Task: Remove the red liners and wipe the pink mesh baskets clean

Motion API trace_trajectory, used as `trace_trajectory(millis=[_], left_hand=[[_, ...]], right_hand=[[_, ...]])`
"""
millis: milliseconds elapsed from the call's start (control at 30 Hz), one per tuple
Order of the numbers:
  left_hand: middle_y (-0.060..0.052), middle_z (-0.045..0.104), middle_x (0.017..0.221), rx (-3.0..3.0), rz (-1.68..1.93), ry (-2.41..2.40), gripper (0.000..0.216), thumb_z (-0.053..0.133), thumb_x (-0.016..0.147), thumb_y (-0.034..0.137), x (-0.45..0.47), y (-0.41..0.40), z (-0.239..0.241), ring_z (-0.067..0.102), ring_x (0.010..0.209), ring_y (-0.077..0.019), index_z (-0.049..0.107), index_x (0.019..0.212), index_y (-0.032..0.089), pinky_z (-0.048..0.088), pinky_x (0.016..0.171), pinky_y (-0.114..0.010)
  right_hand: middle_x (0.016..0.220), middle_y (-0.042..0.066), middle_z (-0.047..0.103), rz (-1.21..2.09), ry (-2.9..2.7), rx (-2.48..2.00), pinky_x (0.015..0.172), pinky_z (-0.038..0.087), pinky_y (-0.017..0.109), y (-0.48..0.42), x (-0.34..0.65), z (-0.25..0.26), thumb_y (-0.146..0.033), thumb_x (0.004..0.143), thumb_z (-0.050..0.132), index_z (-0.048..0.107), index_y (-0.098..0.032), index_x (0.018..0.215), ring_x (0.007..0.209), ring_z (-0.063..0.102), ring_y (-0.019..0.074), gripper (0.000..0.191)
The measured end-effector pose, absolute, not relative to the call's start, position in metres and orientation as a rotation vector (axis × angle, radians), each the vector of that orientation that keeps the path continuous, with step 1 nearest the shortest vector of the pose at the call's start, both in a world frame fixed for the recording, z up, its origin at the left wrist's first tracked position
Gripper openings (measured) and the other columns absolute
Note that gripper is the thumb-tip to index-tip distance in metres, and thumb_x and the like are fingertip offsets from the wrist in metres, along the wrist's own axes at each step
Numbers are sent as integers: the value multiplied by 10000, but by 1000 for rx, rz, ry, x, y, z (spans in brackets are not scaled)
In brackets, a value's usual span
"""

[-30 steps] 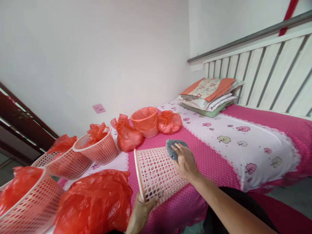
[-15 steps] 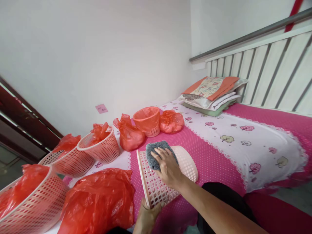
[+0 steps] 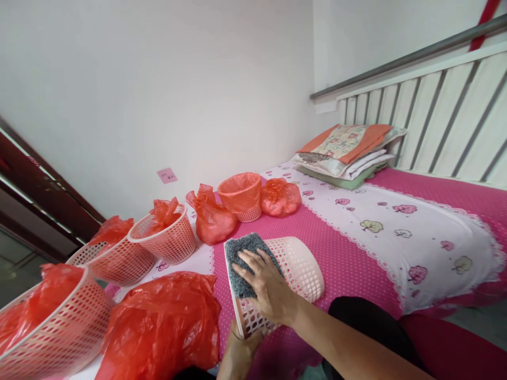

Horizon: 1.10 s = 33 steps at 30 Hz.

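Note:
A pale pink plastic basket (image 3: pixel 304 269) with a lattice wall lies on its side on the bedspread, its rim toward the left. My left hand (image 3: pixel 242 345) grips the near end of that rim, fingers partly hidden. Against the upper side of the basket my right hand (image 3: pixel 263 279) presses a grey fluffy cloth (image 3: pixel 237 250). The fingers of that hand lie spread over the cloth, which covers the wall close to the rim. Just left of the basket sits a large red plastic bag (image 3: pixel 162 322).
Several pink baskets with red bags stand along the left, such as the basket (image 3: pixel 174 237). Near the wall are a tied red bag (image 3: pixel 214 219), a red-lined basket (image 3: pixel 250 214) and another red bag (image 3: pixel 281 198). Folded bedding (image 3: pixel 348 153) lies by the white headboard (image 3: pixel 428 116).
My right hand has slid the grey cloth left and slightly down along the basket, up to its rim. The left hand keeps its hold, and the view has shifted slightly.

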<state>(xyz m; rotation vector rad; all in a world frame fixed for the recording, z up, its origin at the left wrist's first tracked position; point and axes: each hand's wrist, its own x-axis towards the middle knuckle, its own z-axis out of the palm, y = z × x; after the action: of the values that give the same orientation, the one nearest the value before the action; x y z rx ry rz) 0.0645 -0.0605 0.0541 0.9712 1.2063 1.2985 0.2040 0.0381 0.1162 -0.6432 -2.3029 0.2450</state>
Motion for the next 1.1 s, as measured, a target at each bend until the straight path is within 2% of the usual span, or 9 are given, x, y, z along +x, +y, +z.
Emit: trace_trajectory(millis=[167, 300, 400, 600, 700, 833, 967, 1100], left_hand=[[-135, 864, 972, 986, 1270, 1184, 403, 994, 654, 444, 60, -51, 64, 810, 947, -365, 838, 921, 186, 626, 923, -477], [-96, 860, 1058, 956, 1346, 1291, 554, 1021, 594, 389, 60, -48, 77, 792, 1018, -357, 833, 1088, 225, 618, 934, -453], [-80, 862, 1068, 1011, 1420, 1378, 530, 1022, 563, 345, 58, -47, 82, 771, 1032, -335, 854, 1055, 241, 606, 970, -435], [-70, 847, 842, 1055, 1323, 1342, 370, 973, 658, 411, 53, -40, 92, 714, 687, -245, 880, 954, 208, 606, 688, -356], [-71, 850, 846, 1065, 1284, 1290, 371, 976, 669, 402, 52, -39, 95, 756, 746, -266, 888, 962, 191, 612, 754, -360], [-121, 865, 877, 1024, 1252, 1357, 455, 982, 661, 502, 51, -43, 81, 803, 860, -337, 893, 941, 155, 635, 870, -433], [-139, 879, 964, 1027, 1296, 1379, 472, 983, 652, 526, 47, -47, 55, 815, 947, -370, 890, 938, 163, 629, 958, -482], [-126, 883, 982, 1024, 1335, 1393, 459, 1011, 624, 468, 44, -49, 45, 822, 940, -358, 884, 951, 172, 644, 930, -455]], right_hand=[[1719, 189, 408, 260, -2370, -584, 1353, 124, 577, 32, 211, 115, -447, 968, 681, 499, -182, 1610, 1630, 281, 335, 718], [1720, 190, 406, 230, -2398, -514, 1348, 141, 589, 29, 217, 109, -405, 991, 636, 509, -196, 1603, 1631, 283, 328, 659], [1717, 188, 414, 202, -2419, -455, 1337, 178, 604, 28, 222, 105, -387, 977, 649, 528, -209, 1587, 1621, 304, 335, 647], [1684, 158, 483, 154, -2455, -362, 1335, 198, 589, 34, 233, 98, -421, 974, 670, 572, -215, 1540, 1589, 377, 317, 610], [1666, 150, 512, 140, -2421, -457, 1337, 182, 593, 43, 240, 97, -364, 971, 669, 572, -205, 1536, 1582, 391, 315, 594], [1644, 167, 536, 131, -2288, -752, 1324, 195, 639, 63, 254, 95, -251, 935, 698, 555, -178, 1545, 1556, 431, 339, 631], [1612, 223, 553, 80, -2113, -1212, 1254, 282, 733, 87, 268, 88, -143, 897, 686, 554, -130, 1538, 1527, 453, 421, 654], [1621, 250, 529, 37, -2051, -1381, 1211, 390, 691, 101, 276, 76, -161, 917, 659, 545, -101, 1544, 1526, 447, 449, 640]])
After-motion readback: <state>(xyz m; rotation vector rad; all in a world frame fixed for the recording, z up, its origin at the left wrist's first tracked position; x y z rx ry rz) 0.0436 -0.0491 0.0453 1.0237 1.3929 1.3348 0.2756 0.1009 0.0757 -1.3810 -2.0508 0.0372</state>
